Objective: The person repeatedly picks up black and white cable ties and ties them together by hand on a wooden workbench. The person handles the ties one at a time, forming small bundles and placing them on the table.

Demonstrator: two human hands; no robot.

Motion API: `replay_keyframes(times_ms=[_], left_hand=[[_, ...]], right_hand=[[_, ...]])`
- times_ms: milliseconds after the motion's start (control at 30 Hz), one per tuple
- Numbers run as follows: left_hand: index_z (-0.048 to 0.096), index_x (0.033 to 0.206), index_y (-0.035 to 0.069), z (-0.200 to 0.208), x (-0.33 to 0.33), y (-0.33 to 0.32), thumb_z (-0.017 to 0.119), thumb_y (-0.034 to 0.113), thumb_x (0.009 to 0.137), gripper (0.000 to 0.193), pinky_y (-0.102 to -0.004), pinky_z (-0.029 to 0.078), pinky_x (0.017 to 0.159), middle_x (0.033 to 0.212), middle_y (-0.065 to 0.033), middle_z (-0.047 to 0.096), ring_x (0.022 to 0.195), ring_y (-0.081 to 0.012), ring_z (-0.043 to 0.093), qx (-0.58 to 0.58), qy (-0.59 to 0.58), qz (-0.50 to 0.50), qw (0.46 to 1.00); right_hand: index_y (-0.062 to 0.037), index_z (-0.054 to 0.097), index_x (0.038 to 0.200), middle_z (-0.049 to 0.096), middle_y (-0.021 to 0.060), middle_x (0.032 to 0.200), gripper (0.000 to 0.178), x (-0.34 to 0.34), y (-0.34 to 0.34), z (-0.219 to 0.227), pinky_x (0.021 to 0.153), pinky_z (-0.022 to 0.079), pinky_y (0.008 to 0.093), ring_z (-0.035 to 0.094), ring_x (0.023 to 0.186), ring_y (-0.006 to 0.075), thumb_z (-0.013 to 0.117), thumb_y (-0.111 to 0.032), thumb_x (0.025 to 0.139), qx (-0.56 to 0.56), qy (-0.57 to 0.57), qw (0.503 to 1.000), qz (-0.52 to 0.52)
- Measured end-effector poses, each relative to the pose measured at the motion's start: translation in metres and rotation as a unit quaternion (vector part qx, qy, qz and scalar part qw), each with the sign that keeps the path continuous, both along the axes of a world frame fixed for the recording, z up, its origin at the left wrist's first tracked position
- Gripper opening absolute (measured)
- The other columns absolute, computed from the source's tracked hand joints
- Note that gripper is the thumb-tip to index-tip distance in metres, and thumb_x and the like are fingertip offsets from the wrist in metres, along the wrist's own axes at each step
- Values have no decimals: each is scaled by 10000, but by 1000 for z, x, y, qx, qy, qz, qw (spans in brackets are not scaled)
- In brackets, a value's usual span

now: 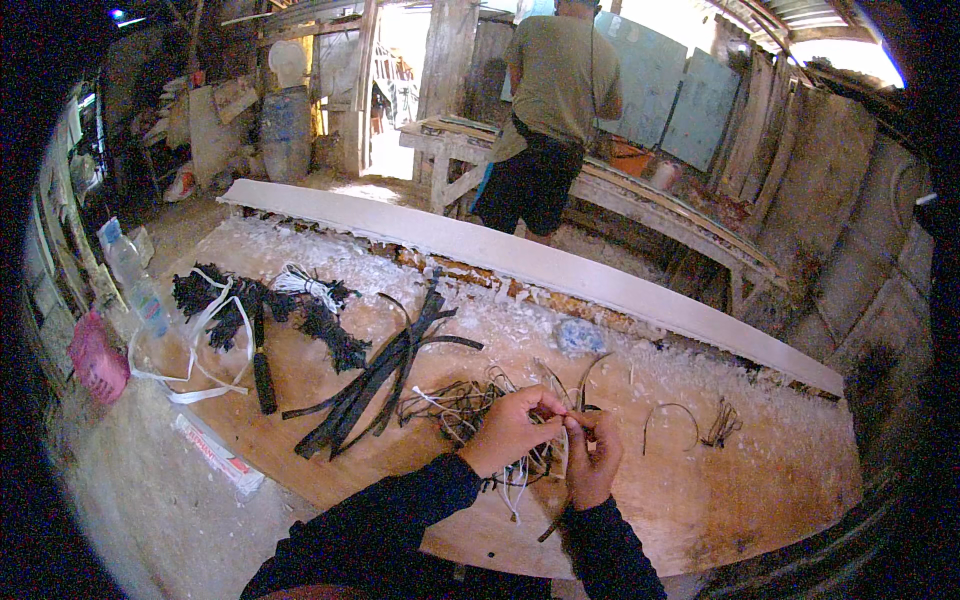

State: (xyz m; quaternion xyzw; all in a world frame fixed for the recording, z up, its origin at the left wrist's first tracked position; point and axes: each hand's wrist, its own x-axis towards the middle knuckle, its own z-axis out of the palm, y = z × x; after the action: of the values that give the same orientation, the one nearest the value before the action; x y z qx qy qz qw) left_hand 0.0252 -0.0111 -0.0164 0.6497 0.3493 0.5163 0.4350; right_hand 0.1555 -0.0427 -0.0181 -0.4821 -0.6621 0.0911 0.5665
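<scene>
My left hand [508, 432] and my right hand [592, 462] meet above the wooden board [690, 510], fingertips pinched close together. Between them is a thin dark strip [584, 378], whose upper part curves up past the fingers. A dark end [548, 530] hangs below my right hand; whether it is the same piece I cannot tell. Under and beside my left hand lies a tangled heap of brown and white cords [450, 408]. Flat black strips [372, 385] lie crossed to the left. The exact grip point is small and partly covered by the fingers.
Farther left are black frayed bundles [325, 335], a white cord bundle [308, 288], white strapping [185, 396] and a plastic bottle [122, 255]. Small dark pieces [720, 425] lie right. A long white panel [520, 262] edges the board's far side. Another person [560, 90] stands at a bench [690, 225].
</scene>
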Motion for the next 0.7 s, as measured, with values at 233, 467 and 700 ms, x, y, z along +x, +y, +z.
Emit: replay_keyframes(times_ms=[233, 467, 700], left_hand=[[568, 777, 10, -6, 1, 0, 638, 79, 709, 119, -263, 466, 626, 721, -67, 599, 676, -122, 570, 8, 14, 0, 1000], [566, 770, 6, -4, 1, -2, 636, 62, 693, 119, -269, 465, 631, 720, -71, 598, 678, -129, 570, 12, 14, -4, 1000], [486, 930, 26, -3, 5, -5, 618, 36, 689, 275, -293, 475, 644, 784, -96, 572, 737, -192, 592, 85, 28, 42, 995]], right_hand=[[10, 562, 805, 561, 65, 774, 10, -1, 3, -9, 640, 439, 247, 536, 707, 132, 554, 4, 804, -74, 99, 992, 34], [19, 556, 797, 546, 61, 752, 31, 6, 3, -8, 638, 434, 240, 533, 705, 137, 563, -11, 803, -9, -18, 1000, 6], [-9, 553, 810, 558, 50, 749, 70, 3, 4, -11, 612, 454, 243, 534, 672, 107, 557, -77, 828, -78, 162, 981, 71]])
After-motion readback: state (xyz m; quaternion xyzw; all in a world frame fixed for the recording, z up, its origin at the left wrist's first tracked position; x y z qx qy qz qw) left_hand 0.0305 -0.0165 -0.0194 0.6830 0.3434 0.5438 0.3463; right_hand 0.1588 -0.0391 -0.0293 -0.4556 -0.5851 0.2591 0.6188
